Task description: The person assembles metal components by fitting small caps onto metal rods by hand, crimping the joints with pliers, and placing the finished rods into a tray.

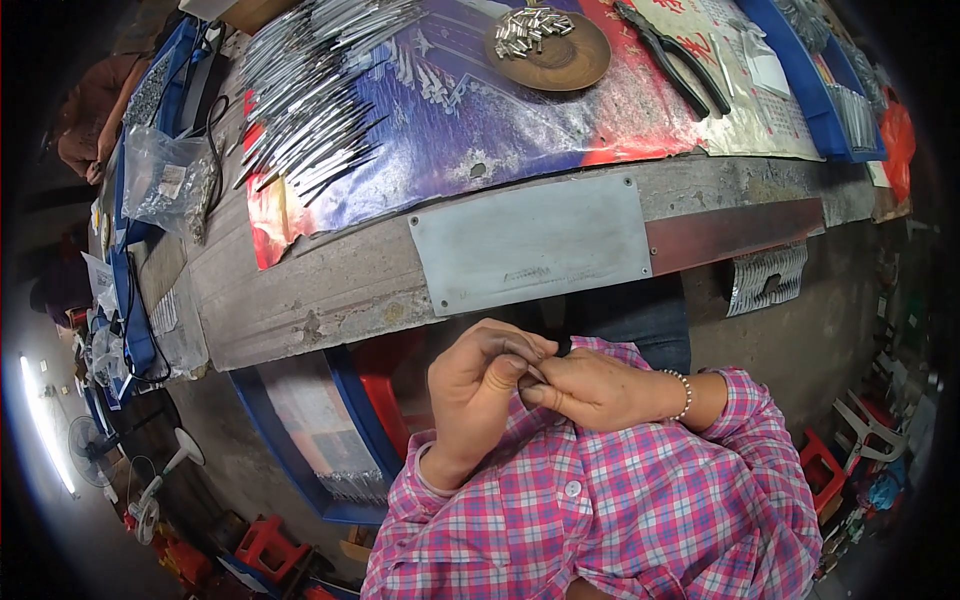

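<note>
My left hand (470, 385) and my right hand (612, 388) meet in front of my checked shirt, just below the bench's front edge. Curled and closed, the left fingers have the thumb pressed against them. The right fingers are closed too, their tips touching the left ones. Whatever lies between the fingertips is hidden or too small to name. Nearest to both hands is a grey metal plate (530, 245) screwed along the bench edge. Beyond it, a heap of thin, pointed metal rods (315, 110) covers the far left. At the back, a round brown dish (555, 75) holds small metal tubes (533, 30).
Black-handled pliers (675, 60) lie right of the dish. Blue bins stand at the right (850, 110) and left. A clear plastic bag (165, 185) rests by the left edge. Below the bench sits a blue tray (318, 425). Another person (95, 115) is at the far left.
</note>
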Action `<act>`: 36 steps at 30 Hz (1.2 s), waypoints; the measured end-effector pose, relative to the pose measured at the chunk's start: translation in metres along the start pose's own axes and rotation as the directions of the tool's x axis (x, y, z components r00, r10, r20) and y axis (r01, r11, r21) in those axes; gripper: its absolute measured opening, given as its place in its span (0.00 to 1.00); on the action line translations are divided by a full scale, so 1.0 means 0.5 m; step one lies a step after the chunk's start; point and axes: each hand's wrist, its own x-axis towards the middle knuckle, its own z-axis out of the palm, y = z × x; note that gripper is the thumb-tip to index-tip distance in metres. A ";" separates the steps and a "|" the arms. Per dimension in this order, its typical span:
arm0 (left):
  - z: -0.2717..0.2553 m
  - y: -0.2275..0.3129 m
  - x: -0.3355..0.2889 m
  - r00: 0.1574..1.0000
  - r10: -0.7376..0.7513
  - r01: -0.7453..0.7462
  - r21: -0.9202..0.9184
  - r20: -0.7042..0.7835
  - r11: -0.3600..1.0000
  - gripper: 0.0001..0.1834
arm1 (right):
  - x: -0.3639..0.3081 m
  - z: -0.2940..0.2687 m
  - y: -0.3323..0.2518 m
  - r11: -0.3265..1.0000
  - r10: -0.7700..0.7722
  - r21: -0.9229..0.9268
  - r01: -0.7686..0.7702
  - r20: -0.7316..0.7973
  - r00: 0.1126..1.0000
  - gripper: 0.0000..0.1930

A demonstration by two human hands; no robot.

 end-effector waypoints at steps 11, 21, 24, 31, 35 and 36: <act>0.001 -0.024 0.011 0.990 0.050 -0.009 -0.300 0.131 0.954 0.09 | 0.006 -0.002 -0.004 0.955 -0.164 0.265 0.132 0.100 0.981 0.14; -0.005 -0.012 0.003 0.997 0.006 0.001 -0.101 0.071 0.995 0.09 | 0.002 -0.001 0.005 0.996 -0.052 0.078 0.049 0.046 0.998 0.16; -0.013 -0.038 0.015 0.961 -0.072 0.210 -0.536 0.268 0.818 0.11 | 0.006 -0.006 0.007 0.884 -0.085 0.465 -0.047 0.258 0.962 0.17; 0.014 -0.044 0.015 0.929 -0.255 0.368 -0.578 0.270 0.729 0.10 | 0.001 -0.009 0.002 0.678 0.019 0.692 -0.247 0.319 0.948 0.18; -0.023 -0.039 0.008 0.964 -0.029 -0.006 0.131 0.263 0.991 0.12 | -0.015 -0.063 -0.024 0.926 0.112 -0.372 -0.064 0.109 0.988 0.17; -0.031 -0.038 -0.003 0.974 -0.064 0.020 0.197 0.216 0.980 0.13 | -0.015 -0.070 -0.031 0.931 0.117 -0.340 -0.132 -0.064 0.991 0.16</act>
